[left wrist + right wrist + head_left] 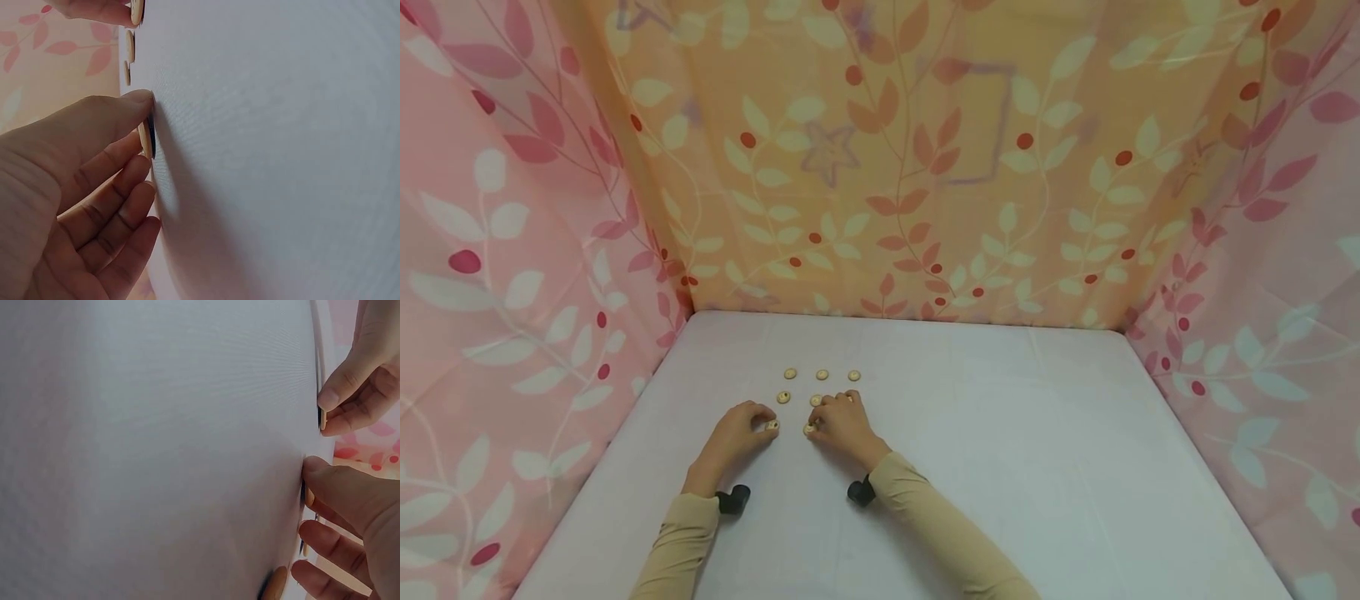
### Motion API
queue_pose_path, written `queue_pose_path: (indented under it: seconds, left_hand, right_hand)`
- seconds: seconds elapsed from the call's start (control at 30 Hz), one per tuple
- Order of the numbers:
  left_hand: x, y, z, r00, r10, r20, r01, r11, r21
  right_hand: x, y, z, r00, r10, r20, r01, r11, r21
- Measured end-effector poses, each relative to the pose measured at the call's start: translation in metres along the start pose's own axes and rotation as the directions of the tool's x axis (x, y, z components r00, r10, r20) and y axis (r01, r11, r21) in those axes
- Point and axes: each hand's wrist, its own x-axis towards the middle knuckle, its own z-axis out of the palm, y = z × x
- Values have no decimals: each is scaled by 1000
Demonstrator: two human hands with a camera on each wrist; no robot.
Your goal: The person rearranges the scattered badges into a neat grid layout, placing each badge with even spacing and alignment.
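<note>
Seven small tan discs show on the white table, laid out as a grid. Back row of three. Middle row: one with a dark centre, another half hidden by the right knuckles.

Left hand: thumb and curled fingers pinch the front-left disc, which lies on the table; the left wrist view shows the thumb tip on its edge, likely to nudge it into line under the column above.

Right hand: fingers curled, fingertips pinching the front-middle disc, flat on the table. Right wrist view shows the thumb pressed down at that disc's edge, a steadying grip by the look of it.

Both forearms in beige sleeves. Leaf-print fabric walls in the table.
</note>
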Motion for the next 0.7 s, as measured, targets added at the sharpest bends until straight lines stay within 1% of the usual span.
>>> queue_pose_path:
  seconds: [0.27,0.5,0.6,0.7]
  left_hand:
    - [0,3,-2,1000,-3,-5,3,1000,-3]
    - [2,1,0,1000,4,-10,-4,1000,8]
    - [2,1,0,1000,-11,-1,11,1000,8]
    - [1,3,-2,1000,-25,17,25,1000,7]
  right_hand:
    - [0,0,-4,1000,7,11,-7,1000,22]
    - [2,6,-1,1000,-1,12,1,1000,16]
    - [2,10,-2,1000,2,11,-2,1000,20]
    - [2,17,-6,1000,25,15,-25,999,48]
